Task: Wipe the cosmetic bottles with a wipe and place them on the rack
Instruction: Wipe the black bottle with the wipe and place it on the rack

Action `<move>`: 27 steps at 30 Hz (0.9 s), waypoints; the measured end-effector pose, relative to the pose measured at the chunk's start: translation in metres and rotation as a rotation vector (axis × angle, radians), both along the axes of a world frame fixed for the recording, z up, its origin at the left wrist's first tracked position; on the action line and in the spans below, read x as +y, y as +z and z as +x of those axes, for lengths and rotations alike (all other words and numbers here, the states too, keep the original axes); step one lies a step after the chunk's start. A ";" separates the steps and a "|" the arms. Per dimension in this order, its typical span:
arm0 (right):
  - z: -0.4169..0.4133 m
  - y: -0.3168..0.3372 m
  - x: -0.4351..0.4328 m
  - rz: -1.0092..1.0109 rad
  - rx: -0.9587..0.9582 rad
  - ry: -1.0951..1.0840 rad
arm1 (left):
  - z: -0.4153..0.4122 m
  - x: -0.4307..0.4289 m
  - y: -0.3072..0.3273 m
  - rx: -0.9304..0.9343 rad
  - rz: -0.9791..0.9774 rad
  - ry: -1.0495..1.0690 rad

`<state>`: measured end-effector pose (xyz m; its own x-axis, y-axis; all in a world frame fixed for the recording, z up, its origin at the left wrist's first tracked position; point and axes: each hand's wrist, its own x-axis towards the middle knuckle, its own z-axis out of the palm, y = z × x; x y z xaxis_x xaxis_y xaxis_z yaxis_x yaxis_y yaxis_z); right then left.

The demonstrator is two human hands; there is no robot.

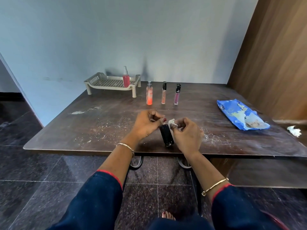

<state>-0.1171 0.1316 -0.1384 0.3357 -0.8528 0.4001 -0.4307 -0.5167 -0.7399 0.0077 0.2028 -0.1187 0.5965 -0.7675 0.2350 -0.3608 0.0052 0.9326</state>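
Black bottle [166, 136] in left hand [145, 124], wipe [172, 122] in right hand [186, 135].

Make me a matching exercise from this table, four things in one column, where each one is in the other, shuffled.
1 red spray bottle
2 black bottle
3 blue wipe pack
4 purple gloss tube

A in the left hand, right hand pressing a wipe to it
B standing on the rack
C upright on the table, right end of the row
D lying flat near the table's right edge

Pairs: 1-B, 2-A, 3-D, 4-C
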 end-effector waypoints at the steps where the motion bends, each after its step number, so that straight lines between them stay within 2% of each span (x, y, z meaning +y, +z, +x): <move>1: -0.001 -0.002 0.000 -0.002 -0.014 -0.002 | -0.002 0.000 -0.003 0.047 -0.012 -0.007; 3: -0.003 -0.005 0.002 -0.007 -0.042 0.021 | -0.001 0.001 -0.004 0.097 -0.042 -0.005; 8: -0.004 -0.001 0.003 -0.032 -0.125 0.179 | 0.004 -0.002 0.004 0.046 -0.073 -0.011; 14: -0.003 0.008 0.000 -0.169 -0.237 0.247 | 0.003 -0.005 0.009 0.066 -0.099 -0.018; 21: -0.003 0.005 -0.010 -0.612 -0.097 0.329 | 0.007 -0.009 0.015 0.125 -0.115 -0.003; 24: -0.001 0.000 -0.013 -0.713 0.010 0.419 | 0.006 -0.010 0.015 0.131 -0.123 -0.017; 27: 0.000 -0.005 -0.013 -0.718 0.168 0.470 | 0.005 -0.011 0.015 0.150 -0.130 -0.010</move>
